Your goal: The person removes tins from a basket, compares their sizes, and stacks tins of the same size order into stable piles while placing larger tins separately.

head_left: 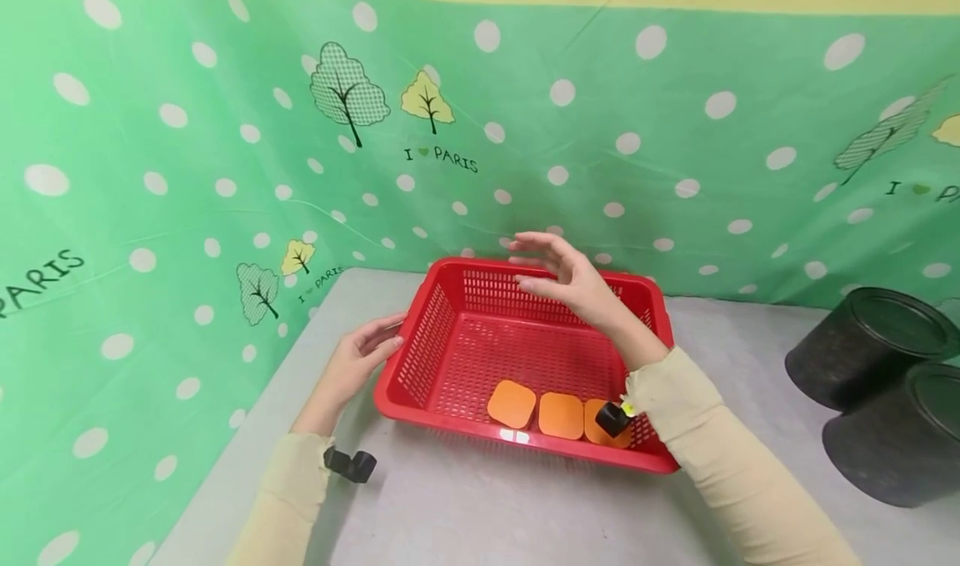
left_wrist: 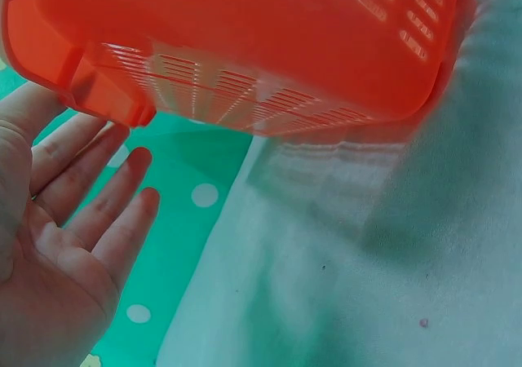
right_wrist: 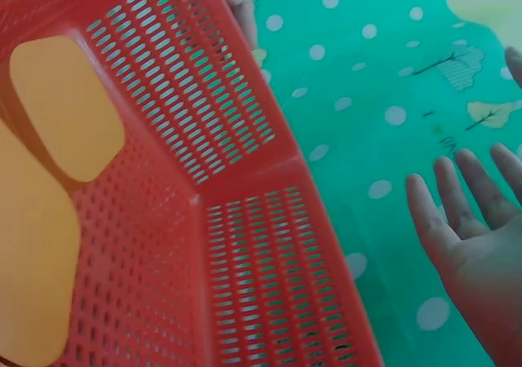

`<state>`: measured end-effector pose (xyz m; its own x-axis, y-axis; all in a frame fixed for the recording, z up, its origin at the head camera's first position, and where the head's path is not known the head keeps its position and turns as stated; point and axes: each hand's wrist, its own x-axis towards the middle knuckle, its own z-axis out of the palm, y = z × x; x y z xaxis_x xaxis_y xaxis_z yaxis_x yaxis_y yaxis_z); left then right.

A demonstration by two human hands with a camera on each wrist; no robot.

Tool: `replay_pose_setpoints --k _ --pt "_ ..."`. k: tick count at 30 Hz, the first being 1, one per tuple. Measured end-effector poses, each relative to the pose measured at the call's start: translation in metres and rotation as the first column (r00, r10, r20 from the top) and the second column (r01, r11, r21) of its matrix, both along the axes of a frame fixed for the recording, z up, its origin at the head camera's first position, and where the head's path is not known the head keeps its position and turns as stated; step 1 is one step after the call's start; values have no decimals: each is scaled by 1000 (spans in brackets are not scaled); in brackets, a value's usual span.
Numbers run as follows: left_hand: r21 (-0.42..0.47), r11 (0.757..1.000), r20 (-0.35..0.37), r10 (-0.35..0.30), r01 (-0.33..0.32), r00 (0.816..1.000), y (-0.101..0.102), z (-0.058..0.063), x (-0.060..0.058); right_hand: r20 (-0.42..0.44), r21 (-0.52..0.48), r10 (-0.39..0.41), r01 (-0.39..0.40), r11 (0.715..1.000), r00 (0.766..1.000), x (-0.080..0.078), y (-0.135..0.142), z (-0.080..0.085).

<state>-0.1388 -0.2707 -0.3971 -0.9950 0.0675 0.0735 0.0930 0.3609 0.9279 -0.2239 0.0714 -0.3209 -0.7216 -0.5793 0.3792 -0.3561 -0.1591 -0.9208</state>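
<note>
A red perforated basket [head_left: 420, 333] stands on the grey table, with three orange rounded tiles [head_left: 512, 403] lined along its near wall. My left hand [head_left: 365, 351] is open beside the basket's left rim, fingertips at or just short of it. In the left wrist view its straight fingers [left_wrist: 98, 208] lie under the basket's corner [left_wrist: 122, 106]. My right hand [head_left: 558, 270] hovers open above the basket's far side, holding nothing. The right wrist view shows that open palm [right_wrist: 477, 245] beside the basket wall [right_wrist: 261, 285] and two orange tiles [right_wrist: 65, 106].
Two dark round tins [head_left: 870, 345] stand at the table's right edge. A green dotted cloth [head_left: 187, 174] hangs behind and to the left. Small black wrist cameras [head_left: 352, 464] sit on each forearm. Grey table surface [head_left: 487, 516] lies in front of the basket.
</note>
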Motion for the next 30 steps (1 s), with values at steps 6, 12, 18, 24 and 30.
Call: replay_pose_setpoints --k 6,12,18,24,30 --pt "2 1000 -15 -3 3 1000 1 2 1 -1 100 95 -94 991 996 0 -1 -2" --pt "11 1000 -23 -10 10 1000 1 0 0 71 237 223 -233 943 972 -1 1 -4" --pt "1 1000 -6 -8 8 1000 1 0 -1 112 369 318 -337 866 941 -3 1 -13" --pt "-15 1000 -12 -6 6 1000 1 0 -2 192 452 409 -451 770 892 0 -4 -22" --pt "1 1000 -4 -5 5 1000 1 0 -2 283 489 490 -564 666 824 2 -12 -31"
